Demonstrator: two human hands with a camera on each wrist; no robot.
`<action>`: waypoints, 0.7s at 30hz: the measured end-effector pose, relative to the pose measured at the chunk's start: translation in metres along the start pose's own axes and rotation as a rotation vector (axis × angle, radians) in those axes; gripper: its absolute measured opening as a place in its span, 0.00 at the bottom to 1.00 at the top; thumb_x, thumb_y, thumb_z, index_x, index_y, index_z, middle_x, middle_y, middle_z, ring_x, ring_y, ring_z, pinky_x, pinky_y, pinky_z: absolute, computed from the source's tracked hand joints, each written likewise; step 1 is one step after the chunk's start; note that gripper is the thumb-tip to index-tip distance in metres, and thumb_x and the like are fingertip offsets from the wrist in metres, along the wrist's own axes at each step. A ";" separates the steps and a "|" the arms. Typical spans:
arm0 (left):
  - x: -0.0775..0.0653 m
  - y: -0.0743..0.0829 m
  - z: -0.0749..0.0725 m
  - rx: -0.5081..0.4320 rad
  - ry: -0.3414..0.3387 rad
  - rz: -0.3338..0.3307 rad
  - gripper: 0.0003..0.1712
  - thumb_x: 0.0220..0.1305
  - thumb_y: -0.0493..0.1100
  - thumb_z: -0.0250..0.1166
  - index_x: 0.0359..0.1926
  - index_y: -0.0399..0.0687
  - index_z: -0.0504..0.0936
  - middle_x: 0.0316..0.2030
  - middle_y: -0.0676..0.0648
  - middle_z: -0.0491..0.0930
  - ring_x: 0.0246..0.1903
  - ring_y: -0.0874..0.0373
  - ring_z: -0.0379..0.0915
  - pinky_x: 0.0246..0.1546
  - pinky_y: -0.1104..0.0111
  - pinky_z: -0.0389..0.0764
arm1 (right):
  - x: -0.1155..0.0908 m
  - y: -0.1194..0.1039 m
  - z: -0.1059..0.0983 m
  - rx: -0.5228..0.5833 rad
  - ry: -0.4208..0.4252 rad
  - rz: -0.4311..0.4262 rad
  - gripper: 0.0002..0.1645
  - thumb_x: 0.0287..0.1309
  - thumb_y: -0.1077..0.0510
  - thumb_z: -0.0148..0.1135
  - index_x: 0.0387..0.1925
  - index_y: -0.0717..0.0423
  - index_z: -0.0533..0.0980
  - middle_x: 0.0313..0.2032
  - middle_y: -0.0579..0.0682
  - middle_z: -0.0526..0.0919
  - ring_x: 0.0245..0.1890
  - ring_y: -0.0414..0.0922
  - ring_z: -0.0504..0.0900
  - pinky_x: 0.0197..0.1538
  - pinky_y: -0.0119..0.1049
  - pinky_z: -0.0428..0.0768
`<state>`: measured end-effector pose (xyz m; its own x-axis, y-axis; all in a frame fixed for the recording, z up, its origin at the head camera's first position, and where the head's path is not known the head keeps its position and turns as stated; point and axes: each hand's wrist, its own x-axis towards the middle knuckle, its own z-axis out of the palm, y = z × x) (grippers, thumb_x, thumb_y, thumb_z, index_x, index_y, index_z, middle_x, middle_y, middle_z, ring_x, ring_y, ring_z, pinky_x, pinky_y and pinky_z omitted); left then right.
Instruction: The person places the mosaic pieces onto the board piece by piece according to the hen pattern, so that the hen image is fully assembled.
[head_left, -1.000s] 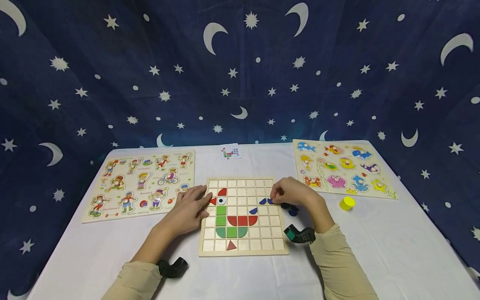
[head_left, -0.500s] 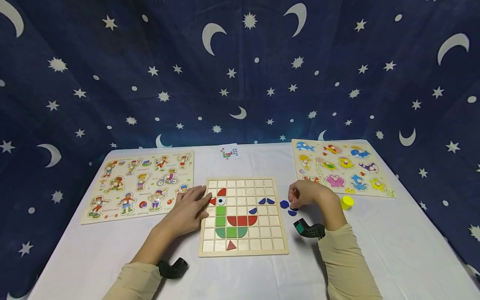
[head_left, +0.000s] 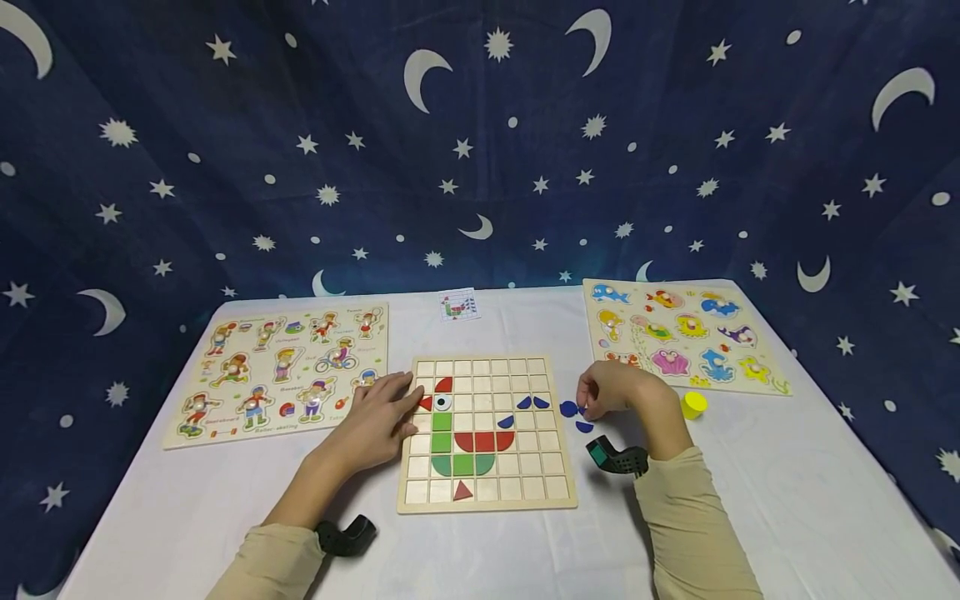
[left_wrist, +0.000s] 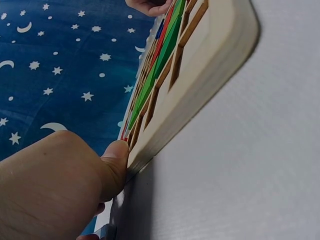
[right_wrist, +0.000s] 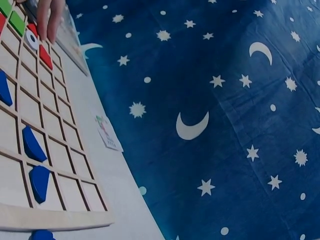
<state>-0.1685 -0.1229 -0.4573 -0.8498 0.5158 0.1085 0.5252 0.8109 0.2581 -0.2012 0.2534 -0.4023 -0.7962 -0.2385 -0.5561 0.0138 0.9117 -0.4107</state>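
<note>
A wooden grid board [head_left: 525,488] lies in the middle of the table, holding red, green and blue pieces laid out like a bird. My left hand [head_left: 378,421] rests at the board's left edge, its thumb [left_wrist: 116,155] against the side in the left wrist view. Beside the board's right edge, my right hand [head_left: 618,390] pinches a small blue piece [head_left: 582,411], mostly hidden by the fingertips. Near it lie a round blue piece [head_left: 568,408] and a blue half-circle [head_left: 584,427]. Several blue half-circles [right_wrist: 34,144] sit in the right part of the grid.
A sports-figure puzzle board [head_left: 262,358] lies left, and a sea-animal puzzle board [head_left: 637,312] lies back right. A yellow cylinder [head_left: 694,406] stands near the right forearm. Behind the grid board lies a small picture card [head_left: 459,304]. A star-patterned cloth [head_left: 390,167] hangs behind.
My right hand has let go of a blue half-circle in the grid, moved right to the loose blue pieces and taken hold of one. The left hand stays in place.
</note>
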 end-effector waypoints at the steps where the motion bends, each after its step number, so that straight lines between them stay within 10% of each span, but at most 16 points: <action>1: 0.000 0.000 0.000 0.003 -0.001 0.002 0.30 0.61 0.49 0.63 0.64 0.48 0.72 0.67 0.42 0.64 0.68 0.47 0.55 0.54 0.49 0.60 | 0.000 0.001 0.000 0.007 -0.003 -0.005 0.07 0.48 0.62 0.71 0.28 0.54 0.79 0.23 0.46 0.74 0.28 0.42 0.71 0.33 0.34 0.67; 21: 0.000 0.001 -0.002 -0.018 -0.023 -0.009 0.31 0.62 0.49 0.63 0.65 0.47 0.71 0.68 0.41 0.63 0.68 0.47 0.54 0.56 0.46 0.59 | 0.014 0.012 0.002 0.043 0.087 -0.193 0.05 0.51 0.65 0.68 0.29 0.55 0.79 0.23 0.46 0.72 0.28 0.41 0.69 0.35 0.34 0.68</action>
<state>-0.1679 -0.1229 -0.4547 -0.8530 0.5152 0.0839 0.5167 0.8104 0.2761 -0.2112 0.2607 -0.4163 -0.8357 -0.3760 -0.4003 -0.1200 0.8363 -0.5350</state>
